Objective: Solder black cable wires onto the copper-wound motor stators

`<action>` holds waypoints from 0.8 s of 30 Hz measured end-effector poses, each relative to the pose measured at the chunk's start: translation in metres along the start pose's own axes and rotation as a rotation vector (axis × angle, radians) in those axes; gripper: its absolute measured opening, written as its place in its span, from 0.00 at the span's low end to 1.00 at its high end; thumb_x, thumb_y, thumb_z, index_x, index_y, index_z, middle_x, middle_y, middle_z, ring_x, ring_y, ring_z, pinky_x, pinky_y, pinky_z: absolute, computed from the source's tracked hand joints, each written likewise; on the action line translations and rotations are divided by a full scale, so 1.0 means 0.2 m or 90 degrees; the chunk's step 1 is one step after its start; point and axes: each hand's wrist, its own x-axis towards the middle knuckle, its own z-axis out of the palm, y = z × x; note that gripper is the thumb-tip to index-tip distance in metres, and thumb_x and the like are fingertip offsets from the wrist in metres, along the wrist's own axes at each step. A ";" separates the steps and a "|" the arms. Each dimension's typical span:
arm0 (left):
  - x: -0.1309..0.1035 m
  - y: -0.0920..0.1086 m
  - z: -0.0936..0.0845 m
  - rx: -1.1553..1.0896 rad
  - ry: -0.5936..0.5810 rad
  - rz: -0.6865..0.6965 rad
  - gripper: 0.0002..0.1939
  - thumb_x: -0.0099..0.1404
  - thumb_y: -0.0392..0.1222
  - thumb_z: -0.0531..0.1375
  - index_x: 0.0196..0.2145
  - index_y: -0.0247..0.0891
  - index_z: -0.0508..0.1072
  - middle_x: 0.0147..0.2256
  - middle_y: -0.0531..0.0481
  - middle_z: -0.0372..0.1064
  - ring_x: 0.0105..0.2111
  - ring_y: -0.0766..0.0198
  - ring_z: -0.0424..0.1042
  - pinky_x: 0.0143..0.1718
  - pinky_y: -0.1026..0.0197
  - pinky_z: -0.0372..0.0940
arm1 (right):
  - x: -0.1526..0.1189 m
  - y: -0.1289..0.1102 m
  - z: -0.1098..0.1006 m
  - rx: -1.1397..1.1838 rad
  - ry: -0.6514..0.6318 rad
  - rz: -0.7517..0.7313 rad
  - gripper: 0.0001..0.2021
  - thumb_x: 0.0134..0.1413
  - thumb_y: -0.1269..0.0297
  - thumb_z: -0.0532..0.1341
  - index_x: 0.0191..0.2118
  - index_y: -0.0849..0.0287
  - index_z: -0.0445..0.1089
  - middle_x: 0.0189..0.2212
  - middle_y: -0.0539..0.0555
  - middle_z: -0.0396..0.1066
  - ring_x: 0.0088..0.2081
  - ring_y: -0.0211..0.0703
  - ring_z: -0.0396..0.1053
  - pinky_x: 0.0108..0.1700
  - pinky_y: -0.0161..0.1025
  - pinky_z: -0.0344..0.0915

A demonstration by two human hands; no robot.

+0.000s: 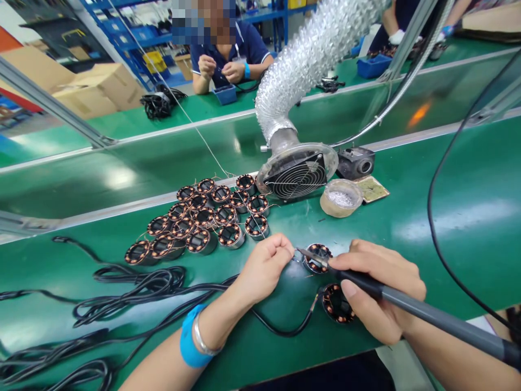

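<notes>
My right hand (382, 290) is closed around the grey and black handle of a soldering iron (431, 310). The iron's tip crosses the top of a wound motor stator (324, 251) and ends close to my left fingertips. Pinched shut, my left hand (268, 263) holds a thin solder wire (207, 144) that runs down from above. Small wire ends show at its fingertips, beside the stator. Nearer to me, a second stator (331, 312) with copper coils lies partly behind my right thumb. A black cable (291, 332) with bared copper ends reaches it.
Several stators (199, 239) stand grouped at the left back, with coiled black cables (134, 288) nearer me. A fume extractor fan (299, 176), solder tub (341, 205), sponge tray (373, 190) and black stand (356, 163) line the back. A co-worker (230, 60) sits opposite.
</notes>
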 end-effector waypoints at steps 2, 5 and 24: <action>0.00 0.00 0.00 0.002 0.001 -0.001 0.10 0.59 0.46 0.56 0.26 0.40 0.62 0.15 0.64 0.43 0.15 0.74 0.42 0.20 0.66 0.41 | 0.00 0.00 0.00 0.001 0.010 -0.009 0.13 0.49 0.73 0.57 0.41 0.59 0.72 0.22 0.51 0.68 0.20 0.39 0.59 0.22 0.39 0.56; 0.00 0.00 0.00 0.003 -0.001 0.001 0.09 0.59 0.46 0.56 0.26 0.40 0.62 0.16 0.64 0.43 0.15 0.73 0.43 0.20 0.66 0.41 | 0.00 0.00 0.00 -0.004 0.022 -0.005 0.13 0.49 0.73 0.57 0.42 0.58 0.72 0.22 0.51 0.67 0.20 0.39 0.59 0.22 0.39 0.56; 0.00 -0.01 0.00 0.000 -0.001 0.003 0.10 0.60 0.46 0.56 0.26 0.39 0.62 0.16 0.64 0.44 0.16 0.73 0.42 0.20 0.66 0.41 | 0.00 0.01 0.00 0.005 0.014 0.008 0.13 0.49 0.73 0.58 0.41 0.58 0.72 0.22 0.51 0.69 0.19 0.39 0.60 0.22 0.38 0.57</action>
